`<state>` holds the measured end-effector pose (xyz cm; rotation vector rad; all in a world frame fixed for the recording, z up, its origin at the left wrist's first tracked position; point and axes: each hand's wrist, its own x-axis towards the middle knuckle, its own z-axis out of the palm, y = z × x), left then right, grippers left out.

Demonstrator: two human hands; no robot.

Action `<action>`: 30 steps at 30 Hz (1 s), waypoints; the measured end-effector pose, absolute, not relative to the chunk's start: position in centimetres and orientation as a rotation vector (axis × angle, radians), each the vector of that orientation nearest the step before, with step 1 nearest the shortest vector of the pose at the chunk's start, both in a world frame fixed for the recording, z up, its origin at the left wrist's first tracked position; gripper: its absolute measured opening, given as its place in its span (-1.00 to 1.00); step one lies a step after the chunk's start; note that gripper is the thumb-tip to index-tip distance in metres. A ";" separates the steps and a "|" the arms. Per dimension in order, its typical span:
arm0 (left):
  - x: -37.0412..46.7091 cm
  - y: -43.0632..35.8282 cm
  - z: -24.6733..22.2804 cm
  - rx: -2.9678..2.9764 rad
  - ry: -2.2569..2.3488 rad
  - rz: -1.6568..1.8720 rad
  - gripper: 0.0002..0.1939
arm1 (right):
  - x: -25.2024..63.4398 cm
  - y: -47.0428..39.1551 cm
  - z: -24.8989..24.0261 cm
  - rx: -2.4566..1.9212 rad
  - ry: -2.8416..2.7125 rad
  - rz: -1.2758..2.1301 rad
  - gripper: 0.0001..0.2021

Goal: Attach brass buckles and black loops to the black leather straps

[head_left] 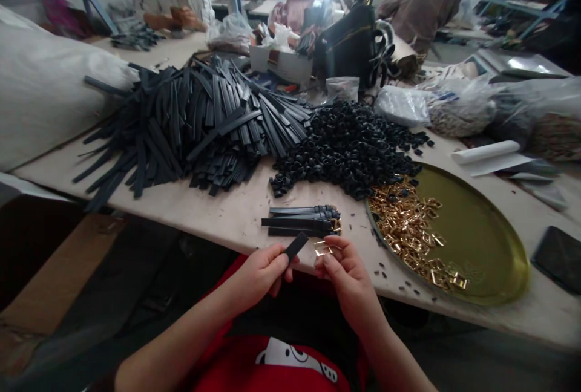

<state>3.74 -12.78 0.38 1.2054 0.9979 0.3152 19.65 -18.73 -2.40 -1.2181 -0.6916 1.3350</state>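
Observation:
Between thumb and fingers, my left hand pinches a short black strap, its free end tilted up to the right. My right hand grips a gold buckle by one side, close to the strap end but apart from it. Just beyond both hands lies a small stack of black straps with gold buckles at their right ends. To the right, a round gold-coloured tray bears a heap of gold buckles.
A large pile of black straps covers the table's left side, beside a mound of small black loops. A dark phone lies at far right. Plastic bags and a black bag stand behind. Other people sit farther back.

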 end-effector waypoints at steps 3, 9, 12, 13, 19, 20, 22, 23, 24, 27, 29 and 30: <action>4.5 -11.9 -0.2 1.157 0.964 0.352 -0.73 | 19.8 -18.5 -2.7 -1.144 -0.640 1.490 -0.73; 5.5 -11.5 -0.8 1.078 0.927 0.299 -0.74 | 19.7 -18.4 -2.6 -1.128 -0.712 1.595 -0.65; 5.5 -11.7 -1.0 1.077 0.917 0.324 -0.73 | 19.5 -18.3 -2.7 -1.152 -0.754 1.593 -0.61; 5.5 -11.8 -1.1 1.076 0.904 0.329 -0.72 | 19.4 -18.2 -2.8 -1.157 -0.767 1.593 -0.60; 5.5 -12.0 -1.4 0.901 0.854 0.347 -0.78 | 19.4 -18.2 -2.7 -1.217 -0.912 1.576 -0.60; 5.5 -12.1 -1.4 0.825 0.834 0.339 -0.78 | 19.5 -18.2 -2.6 -1.249 -0.927 1.542 -0.62; 5.5 -12.3 -1.4 0.686 0.785 0.310 -0.78 | 19.7 -18.1 -2.4 -1.282 -0.901 1.503 -0.66; 5.6 -12.4 -1.3 0.646 0.765 0.305 -0.78 | 19.8 -18.1 -2.3 -1.279 -0.863 1.506 -0.67; 5.6 -12.6 -1.2 0.639 0.757 0.313 -0.78 | 19.7 -18.1 -2.4 -1.270 -0.817 1.514 -0.67; 5.7 -13.1 -0.9 0.822 0.823 0.386 -0.72 | 19.3 -18.1 -3.0 -1.243 -0.681 1.508 -0.72; 5.8 -13.5 -0.7 0.985 0.883 0.392 -0.69 | 18.9 -18.2 -3.7 -1.221 -0.601 1.490 -0.76; 5.9 -13.6 -0.6 1.038 0.902 0.382 -0.69 | 18.8 -18.2 -4.0 -1.207 -0.564 1.487 -0.79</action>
